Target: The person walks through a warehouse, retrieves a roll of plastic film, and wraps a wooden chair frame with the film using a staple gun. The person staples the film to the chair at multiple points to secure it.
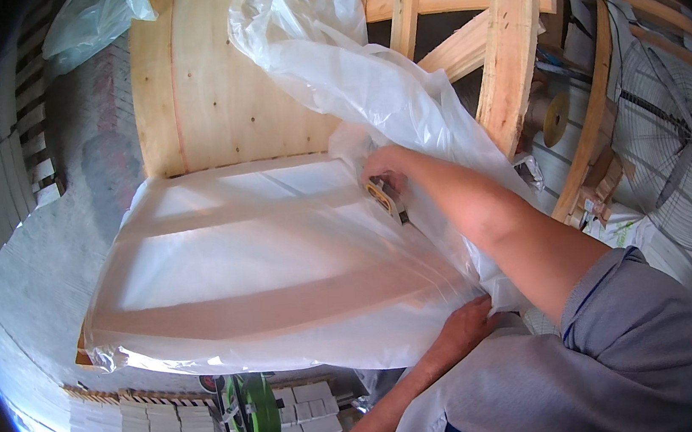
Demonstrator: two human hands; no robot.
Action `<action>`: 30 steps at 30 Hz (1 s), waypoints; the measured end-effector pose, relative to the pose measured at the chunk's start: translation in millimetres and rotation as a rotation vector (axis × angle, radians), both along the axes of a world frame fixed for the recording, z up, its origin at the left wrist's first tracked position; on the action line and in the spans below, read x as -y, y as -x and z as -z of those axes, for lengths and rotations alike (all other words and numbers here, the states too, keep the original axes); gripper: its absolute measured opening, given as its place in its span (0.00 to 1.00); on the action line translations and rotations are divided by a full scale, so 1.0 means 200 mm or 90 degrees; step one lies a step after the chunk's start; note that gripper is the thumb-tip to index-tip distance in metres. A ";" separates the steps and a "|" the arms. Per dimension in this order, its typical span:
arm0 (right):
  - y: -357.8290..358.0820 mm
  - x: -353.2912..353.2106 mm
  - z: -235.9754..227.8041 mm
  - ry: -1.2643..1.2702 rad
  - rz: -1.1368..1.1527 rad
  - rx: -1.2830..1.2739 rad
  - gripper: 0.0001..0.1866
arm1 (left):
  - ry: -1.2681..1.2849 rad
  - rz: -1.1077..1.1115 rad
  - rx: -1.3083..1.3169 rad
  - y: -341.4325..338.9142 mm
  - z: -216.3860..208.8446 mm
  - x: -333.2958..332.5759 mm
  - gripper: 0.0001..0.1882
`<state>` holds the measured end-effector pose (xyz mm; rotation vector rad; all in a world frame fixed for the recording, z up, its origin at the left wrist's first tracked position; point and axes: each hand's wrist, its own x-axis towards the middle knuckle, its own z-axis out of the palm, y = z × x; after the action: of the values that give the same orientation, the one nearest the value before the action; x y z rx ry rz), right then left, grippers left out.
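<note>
Milky translucent plastic sheeting (282, 257) lies over a wooden frame, whose slats show through as darker bands. My right hand (385, 165) is closed around a hand staple gun (387, 200) with yellow and dark parts. The tool rests at the sheeting, close to the frame's right side. Nearer to me, my left hand (466, 325) grips the sheeting at the near right corner, its fingertips partly hidden. Bunched sheeting (364, 77) runs along the right side and up over a plywood panel (238, 92).
An open timber frame (505, 36) with crossed boards stands at the far right. Beyond it is a large caged fan (682, 135). Stacked pale blocks (165, 428) and a green strap reel (257, 409) appear at the lower left. Grey concrete floor (37, 277) lies left of the frame.
</note>
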<state>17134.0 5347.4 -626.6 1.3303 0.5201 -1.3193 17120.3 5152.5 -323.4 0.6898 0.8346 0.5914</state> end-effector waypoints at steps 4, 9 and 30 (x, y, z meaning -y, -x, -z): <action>-0.16 0.12 0.08 0.001 -0.011 -0.004 0.18 | -0.003 -0.035 0.034 0.01 0.00 0.01 0.15; -0.22 0.13 0.16 -0.075 -0.107 -0.003 0.20 | 0.017 0.007 0.022 0.02 0.00 0.00 0.15; 0.23 -0.24 -0.05 -0.633 -0.280 -0.237 0.27 | 0.024 -0.064 0.074 0.07 -0.01 -0.01 0.15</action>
<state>17088.5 5395.2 -617.1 1.5905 1.7810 -0.9325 17106.1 5153.8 -322.0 0.5769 0.7729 0.6977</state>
